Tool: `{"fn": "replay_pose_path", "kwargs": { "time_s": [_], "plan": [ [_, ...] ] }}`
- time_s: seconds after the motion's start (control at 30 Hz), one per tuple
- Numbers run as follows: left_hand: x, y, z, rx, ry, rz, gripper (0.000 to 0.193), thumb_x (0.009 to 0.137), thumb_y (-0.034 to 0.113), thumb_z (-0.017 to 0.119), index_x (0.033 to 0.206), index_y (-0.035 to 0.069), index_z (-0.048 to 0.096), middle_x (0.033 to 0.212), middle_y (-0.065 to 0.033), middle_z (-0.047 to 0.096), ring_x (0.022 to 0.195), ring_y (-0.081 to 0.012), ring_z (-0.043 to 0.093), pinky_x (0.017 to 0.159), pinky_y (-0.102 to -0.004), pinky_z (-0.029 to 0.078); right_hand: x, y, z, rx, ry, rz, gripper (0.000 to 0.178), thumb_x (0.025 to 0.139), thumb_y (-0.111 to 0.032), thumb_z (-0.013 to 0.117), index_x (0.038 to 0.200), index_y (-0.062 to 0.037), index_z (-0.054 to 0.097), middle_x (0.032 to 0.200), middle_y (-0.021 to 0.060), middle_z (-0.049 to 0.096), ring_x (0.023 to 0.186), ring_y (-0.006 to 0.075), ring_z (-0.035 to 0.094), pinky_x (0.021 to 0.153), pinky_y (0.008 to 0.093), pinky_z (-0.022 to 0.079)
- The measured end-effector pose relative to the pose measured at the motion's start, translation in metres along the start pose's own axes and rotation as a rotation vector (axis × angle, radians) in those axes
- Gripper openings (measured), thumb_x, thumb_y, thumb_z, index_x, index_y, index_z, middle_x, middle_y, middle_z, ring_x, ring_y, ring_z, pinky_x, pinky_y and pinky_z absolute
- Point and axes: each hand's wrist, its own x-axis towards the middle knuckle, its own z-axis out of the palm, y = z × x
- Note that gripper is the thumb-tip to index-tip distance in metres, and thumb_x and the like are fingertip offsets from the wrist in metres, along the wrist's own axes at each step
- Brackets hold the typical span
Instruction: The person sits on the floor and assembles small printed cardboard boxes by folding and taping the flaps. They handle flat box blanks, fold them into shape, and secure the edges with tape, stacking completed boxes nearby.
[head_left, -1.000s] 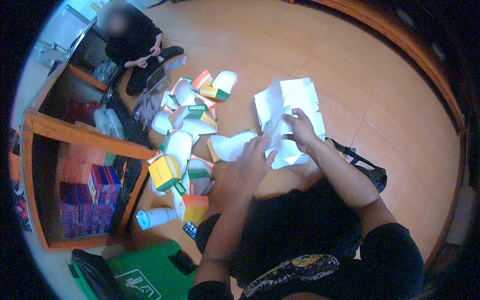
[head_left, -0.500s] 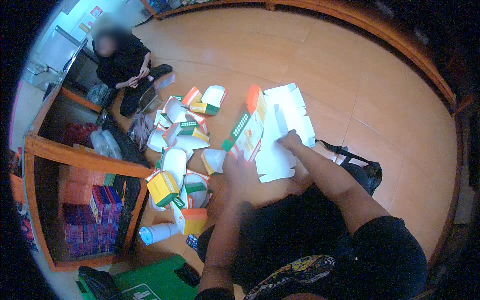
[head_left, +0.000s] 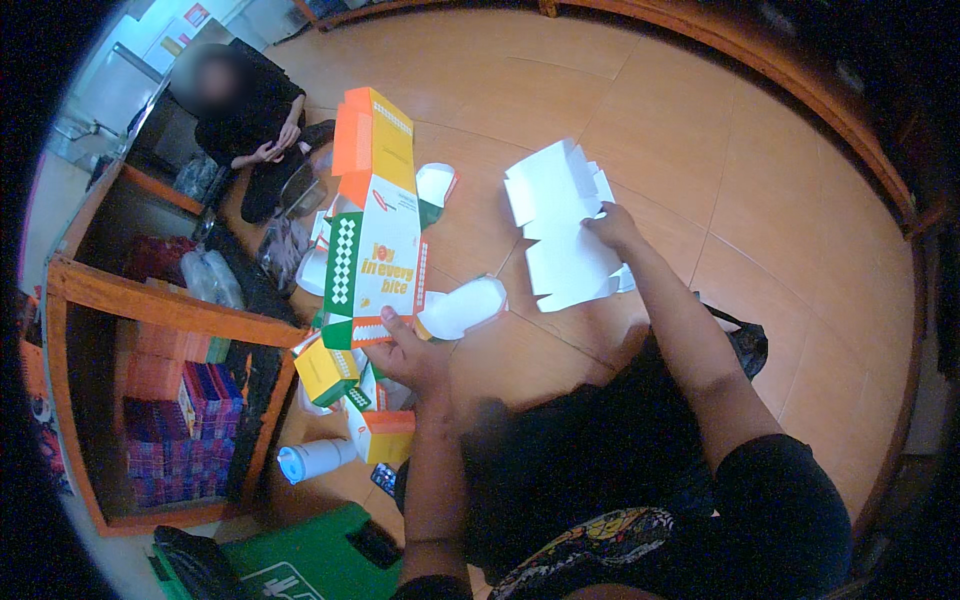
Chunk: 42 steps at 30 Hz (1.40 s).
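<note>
My left hand is closed on the lower end of a flat, unfolded food carton, held up with its printed white, yellow, orange and green side showing. My thumb lies over the carton's edge. Off to the right, my right hand grips the right edge of a second carton blank, its plain white inside facing up. Several folded cartons lie heaped on the floor beyond and below my left hand, such as a yellow one and an orange and yellow one. The held carton hides part of that heap.
A wooden shelf with stacked packets stands at the left. Near it are a white tumbler, a phone and a green bin. A person in black sits at the far left. A dark bag lies at the right.
My left hand has swung the printed carton left and turned it more upright, over the heap. The white blank in my right hand has shifted and now looks tilted.
</note>
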Motion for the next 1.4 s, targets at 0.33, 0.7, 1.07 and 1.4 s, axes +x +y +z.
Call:
{"fn": "replay_pose_path", "kwargs": {
  "time_s": [0.33, 0.7, 1.07, 1.4],
  "plan": [
    [0.013, -0.016, -0.013, 0.442, -0.342, 0.768, 0.026, 0.077, 0.003, 0.06, 0.102, 0.008, 0.066, 0.104, -0.0075, 0.062, 0.099, -0.0257, 0.057, 0.089, -0.0411, 0.045, -0.09, -0.091, 0.002, 0.539, -0.359, -0.141, 0.057, 0.091, -0.043, 0.057, 0.132, -0.0046, 0.045, 0.111, 0.0152, 0.058, 0.106, 0.027, 0.06, 0.078, 0.0414, 0.053],
    [-0.006, -0.009, 0.01, 0.909, -0.748, 0.924, 0.057, 0.064, 0.006, 0.059, 0.119, 0.019, 0.063, 0.121, -0.0023, 0.057, 0.119, -0.0315, 0.045, 0.1, -0.0496, 0.032, -0.147, -0.114, 0.003, 0.901, -0.644, -0.061, 0.049, 0.093, -0.015, 0.052, 0.138, -0.0045, 0.037, 0.118, 0.0132, 0.054, 0.093, 0.0218, 0.062, 0.065, 0.0365, 0.06],
    [-0.031, -0.031, 0.012, 0.609, -0.855, 0.611, 0.023, 0.082, 0.012, 0.066, 0.105, 0.01, 0.063, 0.107, -0.0119, 0.061, 0.1, -0.029, 0.06, 0.085, -0.0406, 0.049, -0.14, -0.116, 0.012, 0.985, -0.468, -0.111, 0.031, 0.091, -0.001, 0.049, 0.122, 0.0012, 0.048, 0.107, 0.0101, 0.057, 0.091, 0.0187, 0.063, 0.075, 0.0315, 0.061],
    [-0.055, -0.024, 0.024, 0.454, -0.859, -0.01, 0.017, 0.088, 0.015, 0.065, 0.097, 0.001, 0.066, 0.092, -0.0142, 0.065, 0.086, -0.0268, 0.064, 0.079, -0.0347, 0.05, -0.113, -0.077, 0.05, 0.579, -0.269, -0.246, 0.013, 0.094, -0.009, 0.054, 0.098, 0.0034, 0.057, 0.092, 0.0076, 0.06, 0.08, 0.0153, 0.064, 0.074, 0.0263, 0.058]
  ]
}}
